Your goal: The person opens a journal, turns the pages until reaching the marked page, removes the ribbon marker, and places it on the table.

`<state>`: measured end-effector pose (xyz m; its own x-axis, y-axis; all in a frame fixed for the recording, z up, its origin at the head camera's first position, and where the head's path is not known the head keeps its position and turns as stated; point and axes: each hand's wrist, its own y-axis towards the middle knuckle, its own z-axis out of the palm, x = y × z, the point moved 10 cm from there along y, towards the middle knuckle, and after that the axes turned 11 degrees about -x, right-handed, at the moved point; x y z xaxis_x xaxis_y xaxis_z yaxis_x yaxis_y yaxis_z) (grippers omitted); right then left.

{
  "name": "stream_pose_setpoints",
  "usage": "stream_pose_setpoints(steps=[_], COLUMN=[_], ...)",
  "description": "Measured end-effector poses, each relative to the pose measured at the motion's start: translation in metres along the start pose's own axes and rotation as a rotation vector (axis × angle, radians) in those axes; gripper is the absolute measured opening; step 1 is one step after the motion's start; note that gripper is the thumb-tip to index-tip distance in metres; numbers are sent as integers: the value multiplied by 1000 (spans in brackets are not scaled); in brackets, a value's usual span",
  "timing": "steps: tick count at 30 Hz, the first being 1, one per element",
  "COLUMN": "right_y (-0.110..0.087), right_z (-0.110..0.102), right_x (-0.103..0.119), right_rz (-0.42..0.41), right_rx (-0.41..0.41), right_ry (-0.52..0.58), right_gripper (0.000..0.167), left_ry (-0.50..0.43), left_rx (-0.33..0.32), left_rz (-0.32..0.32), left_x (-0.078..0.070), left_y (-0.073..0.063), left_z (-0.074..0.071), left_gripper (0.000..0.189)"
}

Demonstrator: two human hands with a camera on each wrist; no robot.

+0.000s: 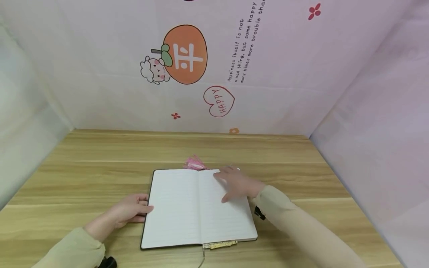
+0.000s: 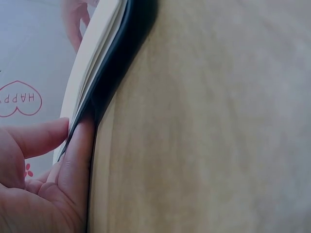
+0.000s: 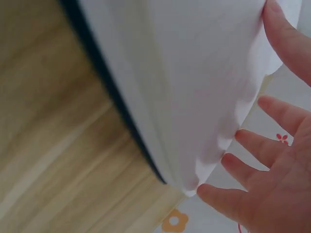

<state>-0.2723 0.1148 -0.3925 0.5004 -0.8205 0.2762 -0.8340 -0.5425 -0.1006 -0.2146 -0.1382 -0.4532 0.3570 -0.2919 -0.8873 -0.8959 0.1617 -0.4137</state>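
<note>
A dark-covered notebook lies open on the wooden table, showing two lined pages without writing. At its left edge my left hand grips the cover and pages, thumb on top and fingers underneath; the left wrist view shows this pinch closely. Over the upper part of the right page is my right hand, slightly blurred. In the right wrist view its fingers are spread and straight, with fingertips at or very near the page. Whether all of them touch cannot be told.
A pink tassel sticks out past the notebook's top edge. At the bottom edge a yellow patterned strip and a thin ribbon protrude. Printed cloth walls the wooden table at the back and both sides.
</note>
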Motion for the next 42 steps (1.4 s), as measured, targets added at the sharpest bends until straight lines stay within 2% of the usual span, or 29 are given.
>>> stream_pose_setpoints(steps=[3,8,16,23,28,33,42], right_y=[3,5,5,6,6,5,-2], right_z=[-4,-6,-1,-1,-5,-8,-15], right_x=[-10,-32,-48,-47,-44,-39,-26], right_rz=[21,100,136,139,128,98,25], right_rx=[-28,-39,-25,-35,-70,-117,-189], right_ry=[-17,24,10,-20,-79,-140,-144], right_gripper=[88,93,99,97,97,92,81], left_ry=[-5,-6,-12,-18,-14,-13,-13], left_rx=[4,6,6,32,34,34,30], left_rz=[-1,3,-2,11,17,22,22], left_x=[1,2,3,2,0,-3,-1], left_y=[0,0,1,1,1,1,0], left_z=[1,1,1,1,1,1,1], left_gripper=[48,49,48,48,48,48,47])
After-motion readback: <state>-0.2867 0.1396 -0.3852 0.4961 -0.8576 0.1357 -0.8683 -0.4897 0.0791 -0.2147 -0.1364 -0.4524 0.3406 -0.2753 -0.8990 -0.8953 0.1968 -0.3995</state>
